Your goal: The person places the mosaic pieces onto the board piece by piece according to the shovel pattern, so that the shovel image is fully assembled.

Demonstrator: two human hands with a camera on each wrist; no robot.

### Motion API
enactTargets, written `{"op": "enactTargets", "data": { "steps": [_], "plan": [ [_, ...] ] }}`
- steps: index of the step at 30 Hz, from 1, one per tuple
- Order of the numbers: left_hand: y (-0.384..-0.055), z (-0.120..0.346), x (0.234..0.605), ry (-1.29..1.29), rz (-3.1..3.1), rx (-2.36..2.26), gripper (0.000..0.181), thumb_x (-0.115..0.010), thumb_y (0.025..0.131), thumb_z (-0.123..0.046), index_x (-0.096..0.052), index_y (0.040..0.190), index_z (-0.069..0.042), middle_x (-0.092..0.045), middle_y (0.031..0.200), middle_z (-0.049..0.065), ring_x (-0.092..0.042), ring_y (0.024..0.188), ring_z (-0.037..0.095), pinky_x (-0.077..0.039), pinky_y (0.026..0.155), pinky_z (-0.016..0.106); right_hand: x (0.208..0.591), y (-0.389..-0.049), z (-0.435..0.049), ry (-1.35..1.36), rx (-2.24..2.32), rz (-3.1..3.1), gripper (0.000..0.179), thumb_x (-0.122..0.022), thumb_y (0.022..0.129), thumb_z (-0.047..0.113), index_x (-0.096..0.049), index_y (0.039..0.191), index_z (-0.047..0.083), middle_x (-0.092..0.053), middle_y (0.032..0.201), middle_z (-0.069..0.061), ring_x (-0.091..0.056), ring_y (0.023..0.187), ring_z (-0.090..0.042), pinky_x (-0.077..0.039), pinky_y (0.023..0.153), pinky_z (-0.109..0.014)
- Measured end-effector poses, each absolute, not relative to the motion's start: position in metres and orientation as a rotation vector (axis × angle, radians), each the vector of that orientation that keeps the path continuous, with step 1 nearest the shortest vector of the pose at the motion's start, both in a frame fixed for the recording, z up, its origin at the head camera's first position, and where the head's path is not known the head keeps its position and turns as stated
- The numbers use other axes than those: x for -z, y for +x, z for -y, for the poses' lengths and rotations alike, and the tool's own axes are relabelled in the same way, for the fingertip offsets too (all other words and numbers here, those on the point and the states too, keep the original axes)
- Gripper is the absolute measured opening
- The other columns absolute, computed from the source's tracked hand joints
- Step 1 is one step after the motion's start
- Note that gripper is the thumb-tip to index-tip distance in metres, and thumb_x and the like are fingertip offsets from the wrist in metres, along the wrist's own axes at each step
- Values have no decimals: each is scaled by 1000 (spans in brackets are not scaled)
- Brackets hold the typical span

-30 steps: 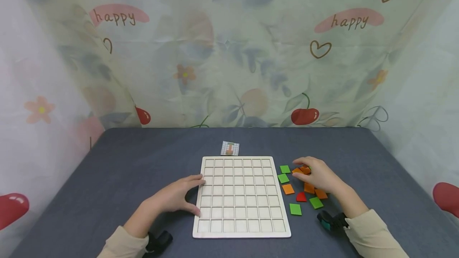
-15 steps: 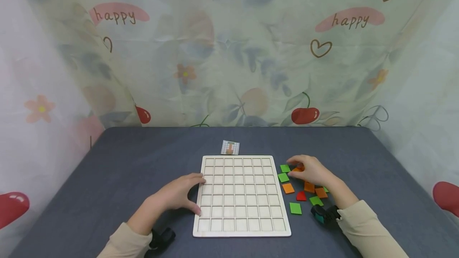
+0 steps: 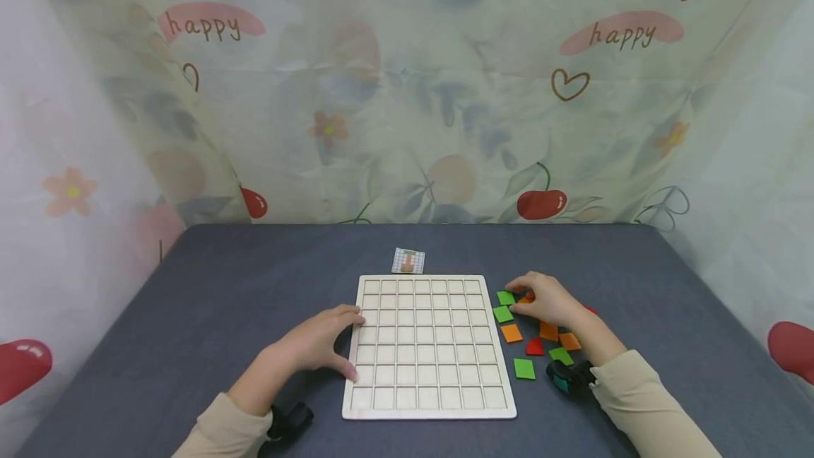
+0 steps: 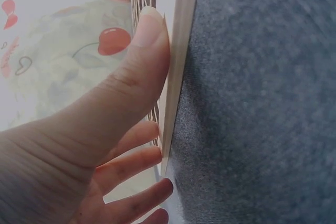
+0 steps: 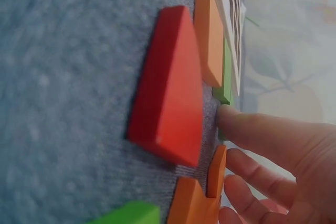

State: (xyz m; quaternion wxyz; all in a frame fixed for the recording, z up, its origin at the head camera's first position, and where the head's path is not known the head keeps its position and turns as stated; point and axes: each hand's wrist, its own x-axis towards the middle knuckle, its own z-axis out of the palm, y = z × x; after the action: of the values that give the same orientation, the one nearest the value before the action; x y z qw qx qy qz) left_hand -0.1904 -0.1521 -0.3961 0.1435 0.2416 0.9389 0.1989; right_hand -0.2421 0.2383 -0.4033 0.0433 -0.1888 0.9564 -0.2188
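While the left hand (image 3: 318, 341) rests at the left edge of the white gridded board (image 3: 429, 338), its thumb and fingers are spread wide and extended; the left wrist view shows the thumb lying on the board's rim, with nothing pinched. The board lies flat on the dark table (image 3: 210, 331), between the two hands.

To the right of the board, the right hand (image 3: 552, 300) reaches in from the right, thumb and forefinger parted. As seen from the head, the far green tile (image 3: 505, 298) lies at the gap between these two fingertips, forefinger on its far side, thumb on its near side. Whether they have closed on this tile cannot be told.

A second green tile (image 3: 503, 314) lies just nearer, close to the board's right edge, followed by an orange tile (image 3: 511, 333). A red piece (image 3: 535, 347) lies farther right and nearer, with another green tile (image 3: 524, 369) nearest of all. More orange tiles (image 3: 548, 331) lie beneath or beside the right hand, partly hidden. Beyond the board's far edge lies a small printed card (image 3: 408, 261).
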Motion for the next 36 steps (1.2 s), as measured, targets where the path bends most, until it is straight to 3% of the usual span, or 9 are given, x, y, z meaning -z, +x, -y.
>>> {"op": "enactTargets", "data": {
  "steps": [12, 36],
  "plan": [
    [-192, 151, 399, 659, -2706, -578, 84, -86, 58, -38, -53, 128, -4, -45, 140, 16, -42, 130, 34, -36, 105, 48, 405, -243, -234, -602, 642, -2974, 21, -70, 82, 11, -67, 101, 2, -63, 96, -11, -58, 87, -24, -51, 78, -41],
    [-192, 150, 397, 690, -2719, -567, 83, -86, 57, -37, -54, 125, -1, -46, 137, 17, -44, 127, 36, -37, 105, 48, 400, -239, -231, -538, 662, -2948, 22, -67, 85, 12, -65, 104, 2, -63, 97, -12, -57, 85, -22, -51, 77, -40]
  ]
}}
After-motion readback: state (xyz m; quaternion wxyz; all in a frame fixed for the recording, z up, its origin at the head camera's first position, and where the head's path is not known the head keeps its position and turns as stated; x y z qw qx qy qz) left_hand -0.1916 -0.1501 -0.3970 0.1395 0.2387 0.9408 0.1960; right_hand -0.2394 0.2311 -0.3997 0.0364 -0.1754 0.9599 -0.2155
